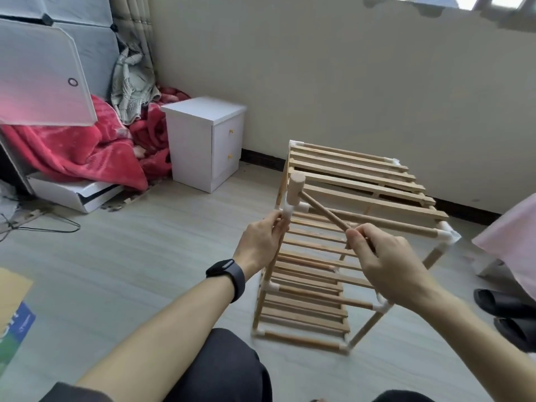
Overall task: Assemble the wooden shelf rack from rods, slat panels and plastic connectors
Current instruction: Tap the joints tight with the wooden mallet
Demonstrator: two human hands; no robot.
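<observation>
The wooden shelf rack (359,181) stands on the floor in front of me, with slat panels on three levels and white plastic connectors at the corners. My left hand (261,242) grips the near-left upright rod just below the top white connector (287,211). My right hand (385,256) holds the handle of a small wooden mallet (297,189). The mallet's head sits right above that near-left connector. A front rod (385,224) runs from there to the right corner connector (446,235).
A white two-drawer cabinet (206,140) stands at the wall to the left of the rack. Red blankets (72,149) are piled further left. Black slippers (510,317) lie on the floor at the right, below pink fabric (513,242). A cardboard box (13,311) sits at the left edge.
</observation>
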